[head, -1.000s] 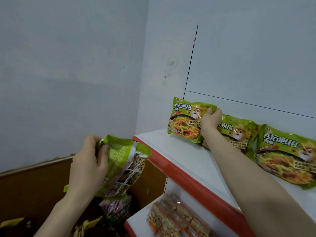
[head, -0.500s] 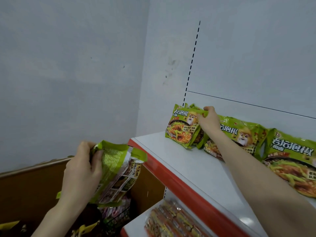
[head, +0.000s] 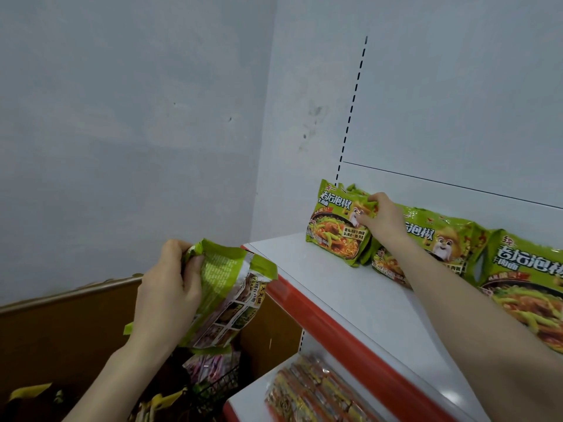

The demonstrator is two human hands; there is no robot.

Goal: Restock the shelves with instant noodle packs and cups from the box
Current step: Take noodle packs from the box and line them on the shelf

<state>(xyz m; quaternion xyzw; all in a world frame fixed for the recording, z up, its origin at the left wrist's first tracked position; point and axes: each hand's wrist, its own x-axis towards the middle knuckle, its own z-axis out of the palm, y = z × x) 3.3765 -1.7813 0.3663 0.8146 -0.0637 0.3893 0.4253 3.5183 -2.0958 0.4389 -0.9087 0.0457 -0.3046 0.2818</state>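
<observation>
In the head view, right of centre, the right hand (head: 380,219) pinches the top right corner of the end pack (head: 333,226), with the thumb on the front and the fingers (head: 373,198) curled over the upper edge. That green pack stands tilted back on the white shelf (head: 335,287), at the left end of a row. At least one more pack is tucked behind it, and the neighbouring packs (head: 441,239) overlap it on the right, running towards the right edge of the frame. In the lower left, the left hand (head: 166,293) grips a spare pack (head: 227,287) by its top, printed back towards the camera, above the open box (head: 61,336).

The step in hand looks like seating the end pack. To do it well, I would press its base back until it leans on those behind, with the label square to the front. Then release it gently, so the slick film does not slide towards the red strip (head: 335,327) at the shelf's front. The spare pack needs turning label-outward before it joins the row.
</observation>
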